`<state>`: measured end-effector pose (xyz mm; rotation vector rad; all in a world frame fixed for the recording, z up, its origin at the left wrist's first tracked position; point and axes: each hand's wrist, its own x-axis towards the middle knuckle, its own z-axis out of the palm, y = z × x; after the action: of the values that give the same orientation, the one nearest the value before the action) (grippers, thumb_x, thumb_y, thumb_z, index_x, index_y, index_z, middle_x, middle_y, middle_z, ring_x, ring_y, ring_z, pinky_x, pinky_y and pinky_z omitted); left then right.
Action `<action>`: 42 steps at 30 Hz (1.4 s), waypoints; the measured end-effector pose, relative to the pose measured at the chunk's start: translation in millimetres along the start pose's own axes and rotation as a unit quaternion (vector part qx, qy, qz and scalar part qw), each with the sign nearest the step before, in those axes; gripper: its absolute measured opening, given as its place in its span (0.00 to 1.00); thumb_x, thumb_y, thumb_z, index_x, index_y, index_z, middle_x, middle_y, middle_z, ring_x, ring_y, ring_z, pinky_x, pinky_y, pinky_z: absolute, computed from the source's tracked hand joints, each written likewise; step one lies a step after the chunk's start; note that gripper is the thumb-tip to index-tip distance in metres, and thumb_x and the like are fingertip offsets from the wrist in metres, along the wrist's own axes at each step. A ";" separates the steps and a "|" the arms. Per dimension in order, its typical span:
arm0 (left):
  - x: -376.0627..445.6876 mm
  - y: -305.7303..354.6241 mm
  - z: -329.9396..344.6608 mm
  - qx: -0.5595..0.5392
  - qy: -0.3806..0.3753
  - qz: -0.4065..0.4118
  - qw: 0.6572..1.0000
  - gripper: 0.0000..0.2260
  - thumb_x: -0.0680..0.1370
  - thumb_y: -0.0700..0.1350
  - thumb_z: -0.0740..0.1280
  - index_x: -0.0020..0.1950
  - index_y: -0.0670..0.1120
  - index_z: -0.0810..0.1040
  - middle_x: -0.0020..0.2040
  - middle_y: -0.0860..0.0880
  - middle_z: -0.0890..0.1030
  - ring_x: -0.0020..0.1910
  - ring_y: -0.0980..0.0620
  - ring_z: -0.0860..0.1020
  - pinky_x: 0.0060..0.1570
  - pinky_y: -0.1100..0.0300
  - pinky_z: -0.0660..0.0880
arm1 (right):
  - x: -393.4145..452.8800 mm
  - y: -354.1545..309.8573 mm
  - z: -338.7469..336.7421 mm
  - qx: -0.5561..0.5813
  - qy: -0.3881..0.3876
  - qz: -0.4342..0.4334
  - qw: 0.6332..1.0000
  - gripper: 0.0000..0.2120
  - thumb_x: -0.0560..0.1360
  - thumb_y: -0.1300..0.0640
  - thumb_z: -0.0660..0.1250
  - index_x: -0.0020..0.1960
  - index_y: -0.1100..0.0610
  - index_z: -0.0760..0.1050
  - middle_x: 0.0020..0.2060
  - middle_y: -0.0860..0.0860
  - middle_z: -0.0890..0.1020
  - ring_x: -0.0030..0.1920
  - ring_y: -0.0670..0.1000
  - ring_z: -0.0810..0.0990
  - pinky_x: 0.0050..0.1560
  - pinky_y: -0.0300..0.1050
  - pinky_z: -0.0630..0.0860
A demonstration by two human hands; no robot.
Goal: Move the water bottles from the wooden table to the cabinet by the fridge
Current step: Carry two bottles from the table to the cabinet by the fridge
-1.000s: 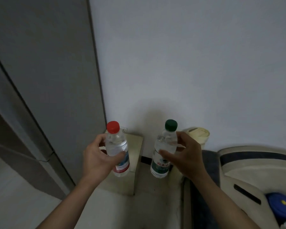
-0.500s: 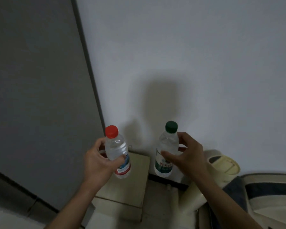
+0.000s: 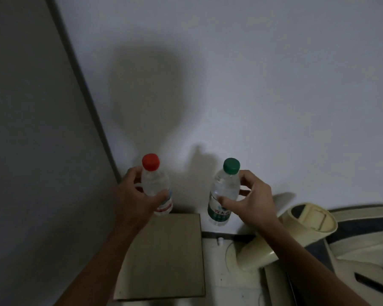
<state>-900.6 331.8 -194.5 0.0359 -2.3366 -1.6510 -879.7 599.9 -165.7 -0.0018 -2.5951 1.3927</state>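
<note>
My left hand [image 3: 134, 200] grips a clear water bottle with a red cap [image 3: 155, 184], held upright above the back edge of the small wooden cabinet top [image 3: 164, 257]. A second bottle, with a green cap and green label [image 3: 224, 193], is upright in my right hand [image 3: 255, 200], hanging just right of the cabinet's back corner and close to the white wall. The grey fridge side [image 3: 38, 151] stands directly left of the cabinet. Both bottles are off any surface.
A cream plastic bin with a swing lid [image 3: 305, 226] leans to the right of the cabinet. Beyond it at the far right lies a cream and dark padded object [image 3: 363, 246]. The white wall [image 3: 230, 85] closes off the back.
The view has closed in on the cabinet, which now fills more of the lower frame. Both hands have carried their bottles forward and slightly lower toward its top.
</note>
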 end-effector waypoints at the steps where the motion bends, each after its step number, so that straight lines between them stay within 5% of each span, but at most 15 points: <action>1: 5.0 -4.2 -0.2 0.000 -0.006 -0.003 1.000 0.32 0.60 0.53 0.80 0.61 0.50 0.75 0.55 0.52 0.81 0.51 0.53 0.81 0.45 0.58 0.80 | 4.0 2.6 5.2 0.000 -0.001 0.007 1.000 0.23 0.62 0.54 0.81 0.52 0.47 0.75 0.47 0.39 0.81 0.49 0.35 0.79 0.43 0.27 0.76; 6: 20.2 -20.2 2.2 0.005 -0.011 -0.027 1.000 0.32 0.55 0.61 0.75 0.57 0.54 0.76 0.51 0.54 0.82 0.47 0.56 0.82 0.42 0.57 0.81 | 28.5 15.0 25.3 -0.003 -0.013 0.010 1.000 0.23 0.62 0.55 0.81 0.53 0.49 0.75 0.48 0.42 0.81 0.49 0.40 0.81 0.47 0.33 0.78; 12: 28.3 -22.9 6.5 0.019 -0.004 -0.040 0.999 0.30 0.54 0.59 0.75 0.54 0.56 0.75 0.46 0.60 0.81 0.42 0.67 0.80 0.36 0.71 0.75 | 60.9 19.2 38.2 0.005 -0.026 -0.001 1.000 0.24 0.62 0.53 0.81 0.53 0.46 0.74 0.48 0.40 0.80 0.51 0.37 0.79 0.47 0.32 0.78; 16: 36.4 -37.7 12.7 0.024 0.000 -0.051 0.998 0.33 0.56 0.49 0.84 0.57 0.57 0.73 0.48 0.58 0.81 0.45 0.60 0.80 0.41 0.63 0.77 | 76.8 25.6 47.0 -0.008 -0.037 -0.026 0.999 0.26 0.61 0.53 0.81 0.54 0.47 0.73 0.48 0.40 0.79 0.52 0.38 0.78 0.49 0.31 0.77; 24: 42.2 -76.9 13.8 0.020 0.020 -0.089 0.996 0.25 0.53 0.59 0.76 0.47 0.65 0.74 0.41 0.68 0.82 0.40 0.67 0.81 0.38 0.61 0.80 | 85.8 40.5 72.5 -0.026 -0.053 -0.019 0.998 0.28 0.61 0.52 0.81 0.55 0.46 0.71 0.47 0.38 0.77 0.49 0.40 0.79 0.48 0.32 0.77; 27: 44.9 -102.4 12.1 0.031 0.024 -0.100 0.994 0.26 0.53 0.58 0.77 0.49 0.62 0.76 0.43 0.60 0.84 0.42 0.62 0.82 0.42 0.56 0.81 | 84.1 50.6 88.3 -0.039 -0.057 -0.014 0.998 0.29 0.60 0.53 0.82 0.55 0.47 0.71 0.46 0.36 0.76 0.48 0.38 0.78 0.48 0.32 0.76; 31: 42.8 -143.0 13.9 0.039 0.045 -0.113 0.992 0.26 0.53 0.58 0.75 0.49 0.63 0.75 0.44 0.60 0.82 0.42 0.66 0.80 0.40 0.68 0.76 | 75.9 77.4 116.9 -0.049 -0.074 0.012 0.996 0.30 0.60 0.54 0.82 0.57 0.47 0.71 0.48 0.36 0.76 0.50 0.37 0.78 0.48 0.30 0.75; 36: 33.2 -212.0 19.6 0.068 0.037 -0.136 0.988 0.31 0.55 0.48 0.84 0.54 0.52 0.77 0.48 0.51 0.83 0.46 0.51 0.82 0.45 0.52 0.80 | 58.0 123.8 159.5 -0.049 -0.090 0.052 0.993 0.32 0.60 0.53 0.82 0.59 0.49 0.72 0.50 0.40 0.76 0.50 0.42 0.78 0.50 0.34 0.76; 42: 27.0 -286.5 37.1 0.087 0.043 -0.163 0.982 0.29 0.57 0.44 0.85 0.52 0.53 0.76 0.46 0.54 0.81 0.43 0.54 0.81 0.44 0.53 0.79 | 40.7 173.7 200.8 -0.048 -0.094 0.074 0.992 0.32 0.58 0.43 0.77 0.60 0.48 0.73 0.51 0.34 0.76 0.52 0.37 0.76 0.51 0.34 0.75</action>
<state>-975.4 261.7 -466.0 0.5406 -2.5032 -1.5366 -970.1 534.8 -410.1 -0.0812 -2.8683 1.3748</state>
